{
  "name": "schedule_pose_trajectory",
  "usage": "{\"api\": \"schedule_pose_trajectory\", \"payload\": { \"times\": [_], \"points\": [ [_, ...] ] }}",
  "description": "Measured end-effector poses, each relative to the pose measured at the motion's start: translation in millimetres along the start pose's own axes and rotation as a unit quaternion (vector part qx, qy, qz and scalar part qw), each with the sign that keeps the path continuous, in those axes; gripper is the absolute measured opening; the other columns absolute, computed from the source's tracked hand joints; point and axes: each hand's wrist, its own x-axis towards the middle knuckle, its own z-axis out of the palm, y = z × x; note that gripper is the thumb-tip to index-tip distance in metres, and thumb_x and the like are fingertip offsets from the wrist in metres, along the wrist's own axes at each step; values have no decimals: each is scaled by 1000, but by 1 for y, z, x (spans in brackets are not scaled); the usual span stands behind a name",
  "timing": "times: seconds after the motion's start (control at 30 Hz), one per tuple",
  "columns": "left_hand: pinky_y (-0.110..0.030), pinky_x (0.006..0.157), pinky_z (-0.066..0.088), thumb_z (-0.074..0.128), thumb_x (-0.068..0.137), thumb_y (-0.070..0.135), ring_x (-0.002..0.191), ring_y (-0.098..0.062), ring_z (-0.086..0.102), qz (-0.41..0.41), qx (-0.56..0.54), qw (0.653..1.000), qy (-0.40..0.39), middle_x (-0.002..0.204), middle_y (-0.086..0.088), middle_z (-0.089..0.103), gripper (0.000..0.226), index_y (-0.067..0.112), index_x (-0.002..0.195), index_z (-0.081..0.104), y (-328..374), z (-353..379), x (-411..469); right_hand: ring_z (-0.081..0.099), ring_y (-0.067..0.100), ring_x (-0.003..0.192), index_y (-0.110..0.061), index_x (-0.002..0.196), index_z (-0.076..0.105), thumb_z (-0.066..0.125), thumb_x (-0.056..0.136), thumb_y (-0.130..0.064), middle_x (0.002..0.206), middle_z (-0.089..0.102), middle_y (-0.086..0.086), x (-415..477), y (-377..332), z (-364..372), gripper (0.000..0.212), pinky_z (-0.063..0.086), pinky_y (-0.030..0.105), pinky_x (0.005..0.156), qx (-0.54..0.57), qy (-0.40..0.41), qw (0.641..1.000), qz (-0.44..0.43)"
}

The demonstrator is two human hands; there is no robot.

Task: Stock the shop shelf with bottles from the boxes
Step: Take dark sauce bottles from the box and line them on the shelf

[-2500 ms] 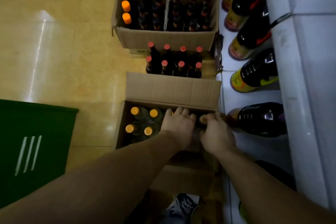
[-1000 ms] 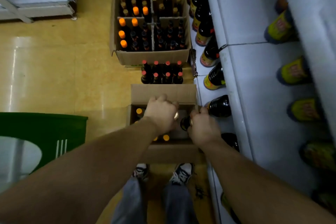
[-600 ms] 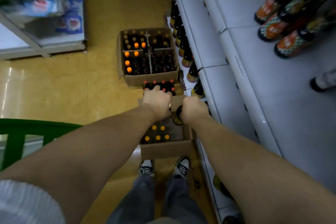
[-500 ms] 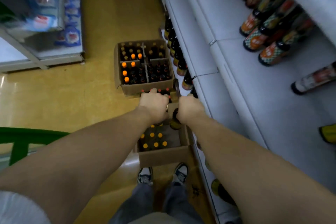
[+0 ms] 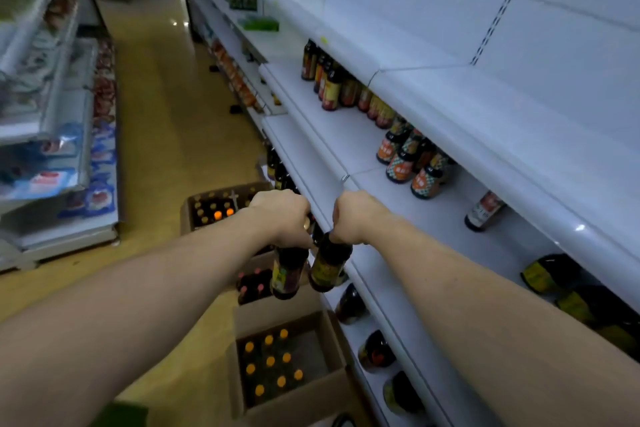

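My left hand (image 5: 284, 218) grips the neck of a dark bottle (image 5: 288, 272) with a yellow label, hanging below the fist. Close beside it my right hand (image 5: 353, 217) grips the top of a second dark bottle (image 5: 329, 265). Both bottles hang in the air above the open cardboard box (image 5: 311, 399) on the floor, which holds several bottles with orange caps. The hands are level with the front edge of the white shop shelf (image 5: 440, 218), where several labelled bottles (image 5: 412, 166) stand toward the back.
A second box (image 5: 188, 215) of bottles stands farther along the aisle, with a cluster of red-capped bottles (image 5: 252, 284) between the boxes. Large dark bottles (image 5: 375, 352) line the bottom shelf. A freezer cabinet (image 5: 59, 163) runs along the left. The upper shelf (image 5: 485, 97) overhangs.
Both hands have lifted a bottle each out of the near box and risen to the height of the middle shelf. My view has swung up from the floor to the aisle and shelves.
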Motion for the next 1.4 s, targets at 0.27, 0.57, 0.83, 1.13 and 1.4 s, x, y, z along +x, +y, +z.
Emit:
{"api": "schedule_pose_trajectory", "payload": {
  "times": [0.27, 0.57, 0.83, 1.13, 1.4],
  "points": [
    [-29, 54, 46, 75, 77, 52, 72, -17, 63, 58, 18, 995, 74, 79, 2, 66, 33, 23, 85, 63, 17, -104, -3, 60, 27, 56, -4, 79, 66, 77, 83, -19, 74, 66, 12, -36, 12, -94, 19, 58, 37, 54, -2, 69, 998, 9],
    [-35, 63, 54, 81, 72, 49, 74, -20, 64, 103, 67, 989, 80, 85, -1, 70, 38, 18, 91, 71, 65, -198, 4, 74, 24, 65, -9, 90, 74, 82, 75, -23, 79, 75, 10, -78, 54, -166, 21, 65, 43, 60, 39, 126, 989, 60],
    [-36, 70, 62, 84, 75, 41, 80, -15, 68, 123, 97, 981, 111, 87, 3, 73, 24, 26, 92, 74, 142, -255, -15, 75, 23, 73, -3, 92, 74, 83, 75, -14, 85, 74, 12, -149, 107, -210, 22, 64, 36, 55, 72, 168, 981, 58],
    [-29, 52, 53, 77, 76, 24, 77, -17, 64, 141, 73, 979, 130, 90, -4, 74, 16, 25, 93, 75, 256, -299, -64, 76, 23, 74, 0, 94, 76, 79, 78, -11, 89, 77, 15, -261, 188, -251, 20, 64, 37, 59, 113, 224, 966, 63],
    [-34, 62, 61, 73, 74, 23, 80, -18, 66, 201, 39, 965, 165, 80, -1, 77, 13, 22, 86, 77, 357, -318, -93, 74, 22, 73, 0, 96, 77, 79, 75, -10, 80, 73, 9, -357, 263, -262, 24, 65, 38, 62, 132, 265, 947, 124]
  ]
}}
